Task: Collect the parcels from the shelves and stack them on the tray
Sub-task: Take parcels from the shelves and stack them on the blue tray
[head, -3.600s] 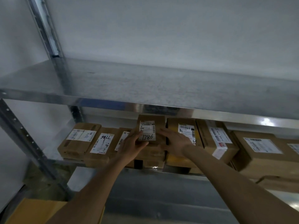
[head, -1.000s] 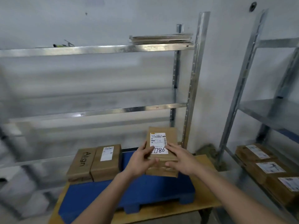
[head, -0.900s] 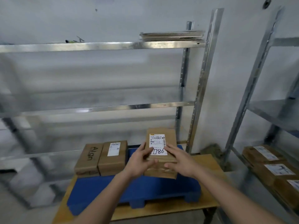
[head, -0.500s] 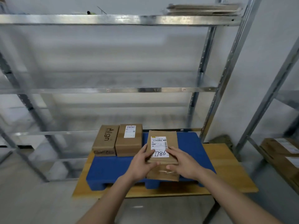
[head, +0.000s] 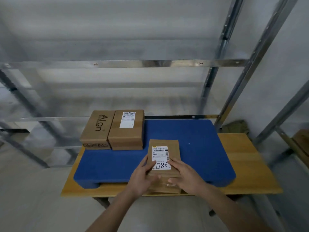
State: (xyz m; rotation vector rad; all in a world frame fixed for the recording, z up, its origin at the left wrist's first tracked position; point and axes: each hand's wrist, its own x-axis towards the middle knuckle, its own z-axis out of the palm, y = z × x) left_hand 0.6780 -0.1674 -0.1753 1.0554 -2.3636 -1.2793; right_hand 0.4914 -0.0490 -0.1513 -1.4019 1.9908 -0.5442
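Both hands grip the labelled parcel (head: 163, 158) over the blue tray's (head: 197, 148) front edge: left hand (head: 142, 177) and right hand (head: 185, 176) curl round its sides. Looks like a second box underneath, hard to tell. Two parcels (head: 112, 129) sit at the back-left corner.

Count from the head view:
- brown cardboard parcels: 3 clearly visible. One printed "Align" (head: 98, 127) and one with a white shipping label (head: 127, 129) sit side by side at the tray's back left. One with a label handwritten "7786" (head: 163, 154) is held in the hands. A box edge shows under it, so possibly a 4th; can't confirm.
- blue plastic tray (head: 192, 148): 1
- wooden table (head: 247, 164): 1
- bare hands: 2, left hand (head: 142, 177) and right hand (head: 185, 176)
- metal shelving racks: 2, one behind the table (head: 150, 63), one at the right edge (head: 284, 113)
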